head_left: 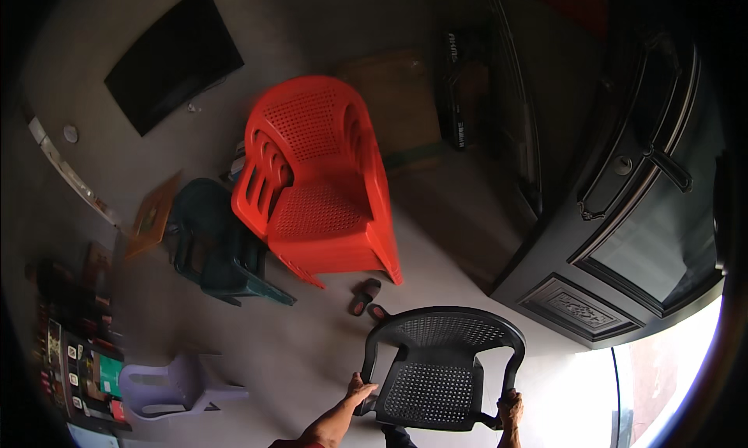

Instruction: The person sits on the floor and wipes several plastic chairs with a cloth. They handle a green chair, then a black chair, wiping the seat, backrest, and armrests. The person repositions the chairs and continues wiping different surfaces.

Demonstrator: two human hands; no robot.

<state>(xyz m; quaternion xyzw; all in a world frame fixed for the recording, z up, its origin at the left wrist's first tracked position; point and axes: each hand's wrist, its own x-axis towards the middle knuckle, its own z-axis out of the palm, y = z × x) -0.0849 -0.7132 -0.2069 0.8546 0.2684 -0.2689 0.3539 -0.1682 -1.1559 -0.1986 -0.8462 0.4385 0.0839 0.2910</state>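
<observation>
A black plastic armchair with a perforated seat and back is in front of me at the lower middle, its seat toward me. My left hand is closed round the front of its left armrest. On the other side, my right hand grips the front of the right armrest. The chair's legs are mostly hidden beneath the seat. Just beyond its back lie dark slippers on the floor.
A stack of red plastic armchairs stands ahead, beside a dark green chair. A small lavender chair is at lower left. To the right, a dark panelled door stands ajar beside a bright doorway. Cardboard leans behind the red stack.
</observation>
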